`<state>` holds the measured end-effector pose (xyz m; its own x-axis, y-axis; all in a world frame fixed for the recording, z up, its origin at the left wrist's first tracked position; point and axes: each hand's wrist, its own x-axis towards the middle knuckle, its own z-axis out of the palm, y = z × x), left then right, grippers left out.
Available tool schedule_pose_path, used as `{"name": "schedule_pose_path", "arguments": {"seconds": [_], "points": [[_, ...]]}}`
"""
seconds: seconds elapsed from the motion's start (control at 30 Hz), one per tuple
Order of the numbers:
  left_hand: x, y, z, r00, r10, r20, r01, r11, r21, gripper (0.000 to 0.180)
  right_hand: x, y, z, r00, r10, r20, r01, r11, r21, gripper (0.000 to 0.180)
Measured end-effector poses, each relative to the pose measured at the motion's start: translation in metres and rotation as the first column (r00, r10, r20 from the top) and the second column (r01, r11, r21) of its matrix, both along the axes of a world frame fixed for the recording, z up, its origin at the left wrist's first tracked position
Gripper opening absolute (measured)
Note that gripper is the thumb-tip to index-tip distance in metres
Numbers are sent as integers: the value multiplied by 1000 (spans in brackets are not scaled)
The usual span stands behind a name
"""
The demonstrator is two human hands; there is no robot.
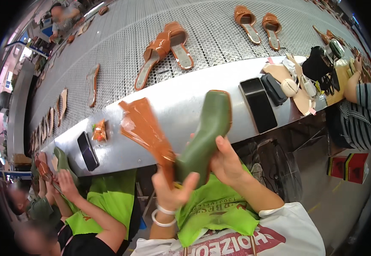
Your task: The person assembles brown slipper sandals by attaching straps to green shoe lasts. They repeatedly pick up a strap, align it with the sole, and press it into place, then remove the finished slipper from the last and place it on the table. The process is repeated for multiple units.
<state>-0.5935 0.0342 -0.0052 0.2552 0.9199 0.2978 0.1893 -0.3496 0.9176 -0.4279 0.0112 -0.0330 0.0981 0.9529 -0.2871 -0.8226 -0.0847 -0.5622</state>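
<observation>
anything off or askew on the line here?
One oddity: on the mesh belt, the nearer brown sandal pair lies crossed, one leaning on the other, while the far pair lies parallel. The green shoe form and brown sole piece in the person's hands look undamaged.

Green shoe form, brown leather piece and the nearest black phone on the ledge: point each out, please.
Green shoe form (206, 136): head view, on its flat side, above the right hand.
Brown leather piece (145, 126): head view, on its wide upper part.
Black phone (258, 104): head view, on the middle of its screen.
</observation>
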Motion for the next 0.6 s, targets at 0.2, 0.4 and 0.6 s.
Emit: {"name": "schedule_pose_path", "arguments": {"seconds": [0.2, 0.4, 0.6], "points": [[-20, -19, -27, 972, -222, 79, 234, 947, -221, 33, 9, -30, -29, 985, 164, -62, -170, 978, -124, 63], [-36, -47, -69, 949, -40, 313, 212, 813, -541, 39, -16, -79, -31, 923, 345, -173, -378, 899, -223, 66], [-21, -53, -91, 896, 177, 407, 149, 745, -651, 49, -29, -91, -53, 866, 423, -268, -482, 848, -221, 70]]}}
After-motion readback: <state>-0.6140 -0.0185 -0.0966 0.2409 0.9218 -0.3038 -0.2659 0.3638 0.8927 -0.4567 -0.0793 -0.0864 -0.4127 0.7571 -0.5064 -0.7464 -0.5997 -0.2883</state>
